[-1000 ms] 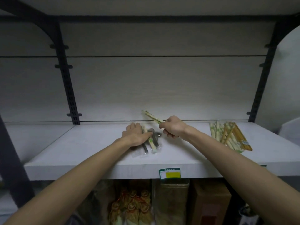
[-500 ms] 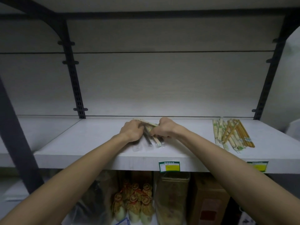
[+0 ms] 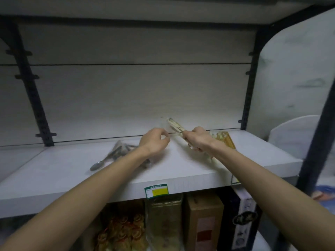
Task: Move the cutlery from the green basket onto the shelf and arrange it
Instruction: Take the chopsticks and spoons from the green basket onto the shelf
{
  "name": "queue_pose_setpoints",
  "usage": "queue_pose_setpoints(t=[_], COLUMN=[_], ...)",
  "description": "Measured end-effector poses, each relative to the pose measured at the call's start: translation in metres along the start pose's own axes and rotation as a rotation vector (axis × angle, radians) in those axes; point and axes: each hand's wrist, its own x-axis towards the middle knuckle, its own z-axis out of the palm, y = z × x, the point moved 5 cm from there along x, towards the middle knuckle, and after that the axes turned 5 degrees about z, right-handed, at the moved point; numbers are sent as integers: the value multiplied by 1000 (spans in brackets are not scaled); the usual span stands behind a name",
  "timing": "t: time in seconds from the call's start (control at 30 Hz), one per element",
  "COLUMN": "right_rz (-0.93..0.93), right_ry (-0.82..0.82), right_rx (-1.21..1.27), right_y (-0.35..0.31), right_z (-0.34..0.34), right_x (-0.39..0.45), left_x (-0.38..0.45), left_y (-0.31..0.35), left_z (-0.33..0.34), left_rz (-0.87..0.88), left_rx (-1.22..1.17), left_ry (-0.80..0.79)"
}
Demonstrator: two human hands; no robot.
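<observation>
Below the shelf's (image 3: 181,171) pale, smooth front edge: boxes (image 3: 203,220), lower centre. Mid-frame, bare board between spoons (image 3: 112,156), wrapped, left. Left hand (image 3: 154,140), fingers curled, holding nothing; right hand (image 3: 197,140) gripped wrapped chopsticks (image 3: 175,125), tilted up. Behind, chopstick pile (image 3: 226,140).

**Matt board, shiny steel, clear wrap**

The pale grey shelf board (image 3: 181,165) looks like matt laminate with a faint wood grain, as does the back panel (image 3: 126,98). The dark uprights (image 3: 251,84) look like matt painted metal. The glossy metal spoons in clear plastic wrap (image 3: 108,158) lie on the left. The right hand (image 3: 197,138) grips pale wooden chopsticks in a crinkly transparent sleeve (image 3: 175,126). Far right lies a pile of light wooden chopsticks (image 3: 226,140). A glossy green and yellow paper label (image 3: 156,190) sticks to the near edge. Below stands a matt brown cardboard box (image 3: 203,220).
</observation>
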Motion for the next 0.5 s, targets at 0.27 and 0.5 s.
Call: queue_pose_setpoints(t=[0.27,0.5], right_rz=[27,-53], right_ry=[88,140], right_rx=[-195,-272], right_y=[54,64], right_z=[-42,-62], right_x=[-14,-15], left_x=[8,10], left_y=[68,73], left_z=[75,97], left_rz=[175,172], left_rx=[52,13], left_ry=[-210,-188])
